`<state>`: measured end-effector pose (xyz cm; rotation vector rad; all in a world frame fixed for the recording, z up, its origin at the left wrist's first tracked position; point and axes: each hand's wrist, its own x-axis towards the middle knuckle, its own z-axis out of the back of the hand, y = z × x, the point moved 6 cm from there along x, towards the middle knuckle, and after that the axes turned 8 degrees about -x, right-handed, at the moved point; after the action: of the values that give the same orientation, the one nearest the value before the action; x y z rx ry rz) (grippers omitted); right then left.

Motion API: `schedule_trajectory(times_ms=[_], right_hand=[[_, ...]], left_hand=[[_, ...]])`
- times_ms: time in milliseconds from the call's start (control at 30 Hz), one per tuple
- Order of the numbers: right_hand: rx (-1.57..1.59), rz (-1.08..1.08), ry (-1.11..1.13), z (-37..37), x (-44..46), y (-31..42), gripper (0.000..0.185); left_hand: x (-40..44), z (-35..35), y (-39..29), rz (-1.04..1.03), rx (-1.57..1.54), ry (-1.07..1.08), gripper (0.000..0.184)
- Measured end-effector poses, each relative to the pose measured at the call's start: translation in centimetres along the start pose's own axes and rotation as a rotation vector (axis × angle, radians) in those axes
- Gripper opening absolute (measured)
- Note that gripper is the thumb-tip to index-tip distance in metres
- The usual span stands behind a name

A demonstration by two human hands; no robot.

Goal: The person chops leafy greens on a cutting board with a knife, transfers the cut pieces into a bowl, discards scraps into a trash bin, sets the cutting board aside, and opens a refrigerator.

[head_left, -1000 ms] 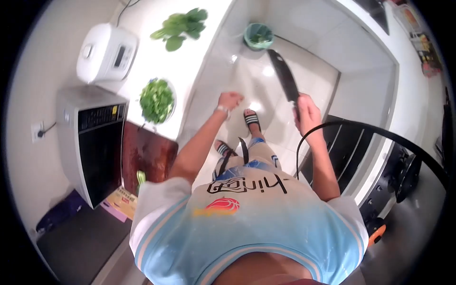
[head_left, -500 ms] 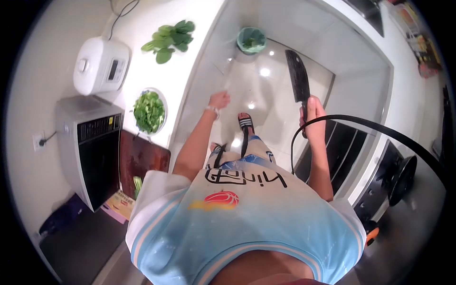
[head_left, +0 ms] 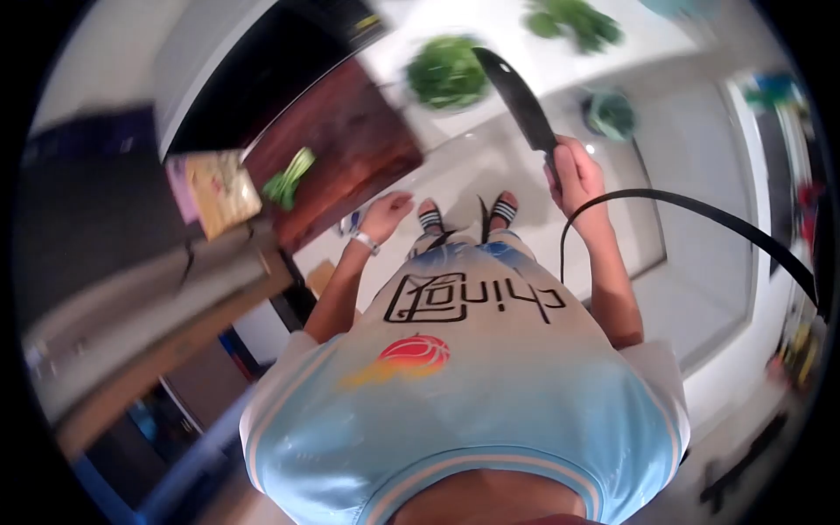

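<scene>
right hand (head_left: 577, 179) clamped round knife (head_left: 523, 107) handle; blade needed steady clearance from left hand (head_left: 385, 217), near red board (head_left: 350, 140); through blur, could not tell whether left fingers met.

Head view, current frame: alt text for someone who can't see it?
A person's right hand holds a dark-bladed knife pointing forward, away from the body. The left hand, nothing visible in it, is near a reddish-brown board bearing a small green bunch. Beyond, slightly blurred, heaped greens and leafy greens sit on a white counter.
</scene>
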<state>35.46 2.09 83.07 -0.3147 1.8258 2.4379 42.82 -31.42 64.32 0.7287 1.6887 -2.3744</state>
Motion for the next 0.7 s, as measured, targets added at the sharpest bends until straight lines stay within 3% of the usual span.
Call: schedule_trajectory(times_ms=[200, 233, 333, 367, 467, 533, 700], right_hand=[[0.055, 0.063, 0.22, -14.9, -0.4, 4.7, 0.037], [0.063, 0.029, 0.209, -11.7, -5.1, 10.7, 0.037], [-0.042, 0.22, 0.356, -14.8, -4.2, 12.6, 0.033], [-0.074, 0.042, 0.439, -16.5, -4.6, 12.7, 0.034], [-0.31, 0.242, 0.389, -21.1, -5.1, 14.7, 0.037], [-0.382, 0.142, 0.43, -23.7, -5.9, 15.7, 0.039], [-0.461, 0.142, 0.36, -29.8, -5.5, 13.2, 0.039]], left_hand=[[-9.2, 12.3, -5.7, -0.245, 0.076, -0.484, 0.02], [-15.1, 12.3, -13.3, -0.35, 0.164, -0.56, 0.018], [-16.1, 15.9, -15.9, -0.578, 0.481, -0.7, 0.012], [-15.8, 17.4, -15.1, -0.591, 0.527, -0.654, 0.014], [-13.8, 19.7, -15.2, -0.712, 0.62, -0.561, 0.019], [-12.7, 20.5, -15.1, -0.744, 0.682, -0.467, 0.022], [-9.2, 21.9, -11.2, -0.759, 0.581, -0.329, 0.019]])
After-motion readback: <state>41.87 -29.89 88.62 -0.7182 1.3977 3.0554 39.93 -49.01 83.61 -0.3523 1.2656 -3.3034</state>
